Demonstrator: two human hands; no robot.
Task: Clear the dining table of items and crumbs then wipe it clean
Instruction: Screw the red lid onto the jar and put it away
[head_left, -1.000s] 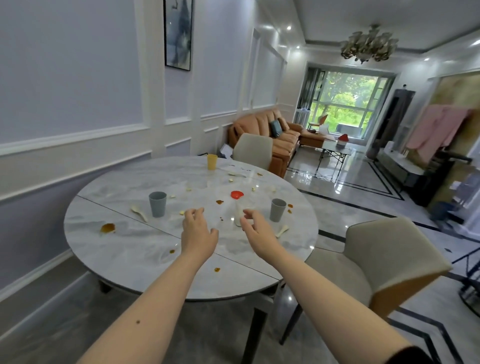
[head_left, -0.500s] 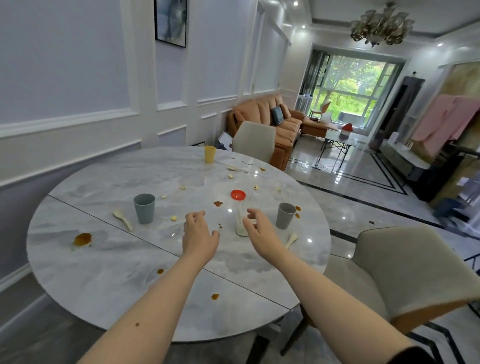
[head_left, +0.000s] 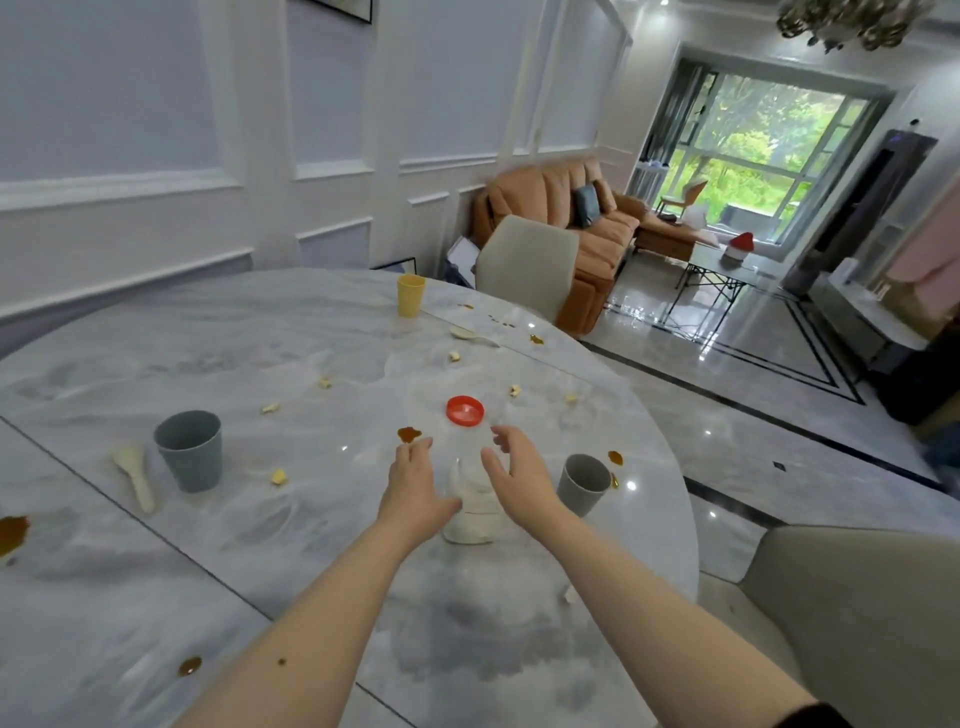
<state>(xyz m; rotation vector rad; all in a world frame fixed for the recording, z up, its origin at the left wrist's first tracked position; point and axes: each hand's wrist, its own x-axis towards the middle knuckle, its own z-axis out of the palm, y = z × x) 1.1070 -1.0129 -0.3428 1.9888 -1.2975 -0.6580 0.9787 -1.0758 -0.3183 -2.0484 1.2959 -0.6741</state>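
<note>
clearing comes first: our left hand (head_left: 415, 488) and right hand (head_left: 519, 480), both with released grip, flank the clear red-capped bottle (head_left: 470, 467) mid-tabletop (head_left: 260, 561), which next needs a firm two-sided clasp.

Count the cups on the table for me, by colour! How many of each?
Grey cups: 2, one on the left and one by the right hand
Yellow cups: 1, at the far side
Total: 3 cups
</note>
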